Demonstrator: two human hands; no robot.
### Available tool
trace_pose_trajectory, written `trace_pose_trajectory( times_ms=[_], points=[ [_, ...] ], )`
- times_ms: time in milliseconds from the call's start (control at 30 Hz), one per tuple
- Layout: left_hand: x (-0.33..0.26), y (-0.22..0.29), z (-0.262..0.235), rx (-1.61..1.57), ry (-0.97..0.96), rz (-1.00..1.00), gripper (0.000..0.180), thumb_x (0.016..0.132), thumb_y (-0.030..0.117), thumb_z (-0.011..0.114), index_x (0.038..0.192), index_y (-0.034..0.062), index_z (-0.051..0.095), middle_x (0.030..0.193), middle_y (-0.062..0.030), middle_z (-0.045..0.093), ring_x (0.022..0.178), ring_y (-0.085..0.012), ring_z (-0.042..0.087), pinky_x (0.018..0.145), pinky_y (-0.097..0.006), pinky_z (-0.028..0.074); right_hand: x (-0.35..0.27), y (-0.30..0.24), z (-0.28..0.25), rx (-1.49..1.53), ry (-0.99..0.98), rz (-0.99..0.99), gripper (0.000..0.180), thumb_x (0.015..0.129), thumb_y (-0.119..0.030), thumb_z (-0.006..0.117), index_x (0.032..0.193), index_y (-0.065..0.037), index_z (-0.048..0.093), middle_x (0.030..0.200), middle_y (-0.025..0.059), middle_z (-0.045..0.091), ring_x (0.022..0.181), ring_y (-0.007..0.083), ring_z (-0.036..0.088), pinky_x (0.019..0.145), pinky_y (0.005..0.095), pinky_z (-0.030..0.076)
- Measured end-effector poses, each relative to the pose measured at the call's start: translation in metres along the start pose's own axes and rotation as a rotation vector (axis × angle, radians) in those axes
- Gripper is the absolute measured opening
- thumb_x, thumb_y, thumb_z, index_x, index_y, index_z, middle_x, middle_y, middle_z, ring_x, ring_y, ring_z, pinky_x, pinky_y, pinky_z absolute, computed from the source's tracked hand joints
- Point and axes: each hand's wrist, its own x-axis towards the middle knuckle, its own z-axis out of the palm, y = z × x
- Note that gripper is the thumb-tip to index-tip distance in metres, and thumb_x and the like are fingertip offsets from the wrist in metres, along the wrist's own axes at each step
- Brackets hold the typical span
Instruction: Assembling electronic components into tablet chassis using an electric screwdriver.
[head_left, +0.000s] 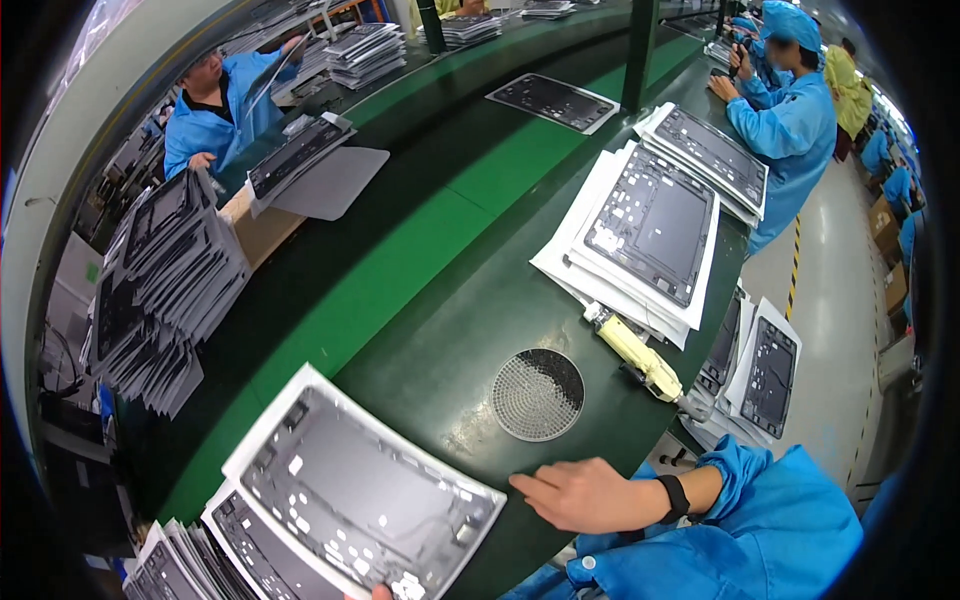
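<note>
A grey tablet back panel (350, 480) on a white sheet lies tilted on top of a stack of like panels (190, 565) at the lower left. My right hand (590, 495), with a black wristband and a blue sleeve, lies flat on the dark green table, its fingertips at the panel's right corner and nothing held in it. Of my left hand (380, 592) only a fingertip shows at the bottom edge, against the panel's near edge; the rest is out of view.
A round mesh disc (537, 395) is set in the table beside a yellow electric screwdriver (640, 360). More panel stacks (650, 225) lie further right. A green conveyor belt (400, 270) runs across. Co-workers in blue (790, 120) (210, 110) work nearby, and piled panels (160, 290) stand at left.
</note>
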Motion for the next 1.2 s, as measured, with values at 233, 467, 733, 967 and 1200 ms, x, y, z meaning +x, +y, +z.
trace_pose_trajectory(
  times_ms=[233,467,733,967,1200],
  points=[
    [-0.051,-0.071,-0.085,0.0,-0.085,-0.037,0.042,0.092,0.004,0.066,0.131,-0.0062,0.055,0.113,-0.0117,0.068,0.098,-0.023,0.066,0.087,-0.036,0.052,0.061,0.036,-0.023,0.059,0.207,-0.225,0.04,0.074,-0.014,0.077,0.11,-0.004,0.063,0.121,0.0138,0.06,0.122,0.0383,0.053,0.104,0.0528,0.043],
    [-0.073,-0.081,-0.055,0.052,-0.161,-0.191,0.036,0.097,0.013,0.063,0.131,0.0005,0.056,0.104,-0.0107,0.068,0.094,-0.0191,0.066,0.08,-0.033,0.052,0.07,0.026,-0.03,0.012,0.198,-0.021,0.064,0.077,-0.015,0.073,0.135,0.0,0.052,0.145,0.0215,0.042,0.141,0.0461,0.032,0.118,0.0601,0.025],
    [-0.064,-0.117,-0.021,0.205,-0.463,-0.013,0.041,0.107,0.032,0.047,0.144,0.0135,0.045,0.099,-0.0119,0.067,0.074,-0.0244,0.067,0.051,-0.035,0.054,-0.004,0.067,-0.121,-0.282,0.311,0.003,0.035,0.073,-0.01,0.077,0.106,-0.005,0.069,0.099,0.0119,0.069,0.106,0.0309,0.065,0.104,0.049,0.047],
    [-0.04,-0.05,-0.025,0.779,-0.374,-0.08,0.031,0.102,0.028,0.056,0.113,0.0006,0.067,0.1,-0.0237,0.071,0.085,-0.0337,0.07,0.064,-0.046,0.058,-0.042,0.133,-0.14,-0.718,0.073,-0.144,0.042,0.077,-0.005,0.064,0.118,-0.011,0.065,0.119,0.0109,0.064,0.113,0.0281,0.062,0.1,0.0458,0.048],
    [0.024,0.036,0.086,1.11,-0.41,1.194,0.029,0.083,0.006,0.073,0.112,0.007,0.073,0.112,-0.0112,0.068,0.103,-0.0291,0.063,0.093,-0.041,0.051,0.006,0.143,-0.134,-0.768,-0.237,-0.55,0.053,0.085,-0.008,0.061,0.134,-0.025,0.052,0.137,0.0093,0.055,0.128,0.0238,0.053,0.111,0.0447,0.043]
  ],
)
